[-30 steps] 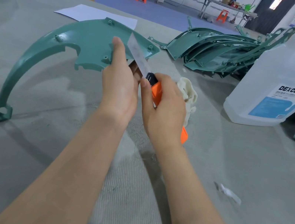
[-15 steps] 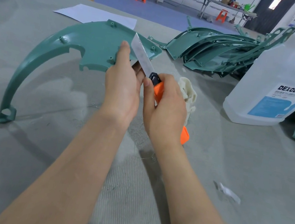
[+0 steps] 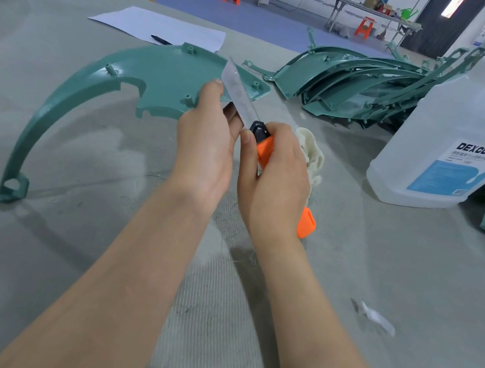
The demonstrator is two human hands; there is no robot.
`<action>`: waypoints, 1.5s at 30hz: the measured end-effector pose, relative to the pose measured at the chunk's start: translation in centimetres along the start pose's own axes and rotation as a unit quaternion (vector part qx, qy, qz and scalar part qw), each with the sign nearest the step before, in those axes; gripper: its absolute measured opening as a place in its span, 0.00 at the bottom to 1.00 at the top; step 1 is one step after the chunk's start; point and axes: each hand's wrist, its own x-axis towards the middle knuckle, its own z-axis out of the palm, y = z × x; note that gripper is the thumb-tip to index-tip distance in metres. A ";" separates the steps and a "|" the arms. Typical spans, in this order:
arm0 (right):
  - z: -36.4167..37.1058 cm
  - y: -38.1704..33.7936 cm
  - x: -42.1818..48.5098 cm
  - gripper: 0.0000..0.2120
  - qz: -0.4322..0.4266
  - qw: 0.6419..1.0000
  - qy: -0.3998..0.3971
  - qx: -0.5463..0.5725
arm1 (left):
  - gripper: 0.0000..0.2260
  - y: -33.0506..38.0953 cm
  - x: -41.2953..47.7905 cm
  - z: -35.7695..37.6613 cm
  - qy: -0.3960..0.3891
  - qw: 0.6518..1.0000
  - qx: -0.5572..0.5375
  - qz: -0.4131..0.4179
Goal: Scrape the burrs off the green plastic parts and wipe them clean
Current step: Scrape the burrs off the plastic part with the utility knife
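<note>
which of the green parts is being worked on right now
The curved green part gripped by the left hand, with the knife in the right hand. The other green parts lie stacked, untouched.

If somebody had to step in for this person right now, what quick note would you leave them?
Left hand grips the curved green part by its inner edge, tilted up off the table.
Right hand grips the orange knife, its blade against that edge, with a white cloth bunched behind it.
Done: cannot tell.
Left: finish scraping, wipe the part, then the green stack.
</note>
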 end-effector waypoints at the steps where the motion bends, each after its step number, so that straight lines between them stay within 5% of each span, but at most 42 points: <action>1: 0.0 0.0 0.0 0.12 0.000 1.000 0.002 0.000 | 0.11 0.0 0.0 0.0 0.003 1.000 0.000 -0.002; 15: 0.0 0.1 0.0 0.11 0.012 1.000 -0.002 -0.005 | 0.11 -0.2 -0.2 0.3 0.015 1.000 0.015 -0.007; 21: -2.4 2.2 2.4 0.09 0.136 0.989 0.059 0.004 | 0.09 0.2 0.7 -0.2 0.057 0.998 -0.019 0.033; 32: -1.1 1.2 1.0 0.17 0.043 0.996 -0.077 0.017 | 0.09 0.0 0.6 -0.3 0.064 0.998 0.016 0.016; 45: -0.8 1.1 0.7 0.17 0.032 0.997 -0.069 -0.024 | 0.10 -0.1 0.8 -0.5 0.046 0.999 0.025 0.005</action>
